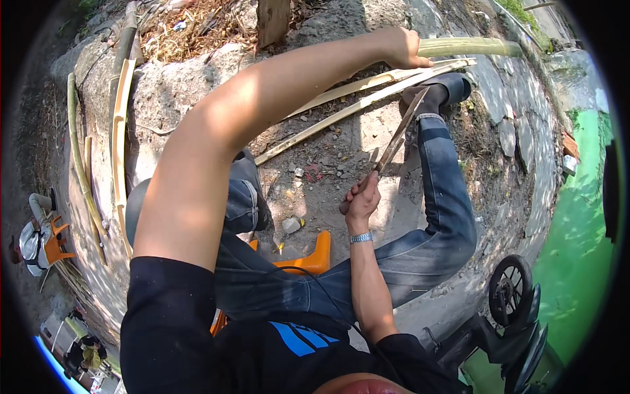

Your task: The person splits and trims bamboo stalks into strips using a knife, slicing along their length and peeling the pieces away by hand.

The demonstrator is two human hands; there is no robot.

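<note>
My left arm stretches across to the upper right, where my left hand (pixel 403 50) is closed around one end of a pale green bamboo piece (pixel 469 46). Lower down, in front of my body, my right hand (pixel 362 197) grips the handle of a machete (pixel 396 141). Its long dark blade points up and away, toward my right foot. Two split bamboo strips (pixel 367 104) lie slantwise on the ground below the left hand, with their far ends beside my dark shoe (pixel 453 88). The blade is apart from the bamboo.
I sit on an orange plastic seat (pixel 315 256). More split bamboo (pixel 120 131) and a green pole (pixel 79 157) lie at left. A wooden post (pixel 272 23) stands at the top. A motorcycle (pixel 512 295) is at lower right by a green wall (pixel 577 243). Another person (pixel 33 240) sits far left.
</note>
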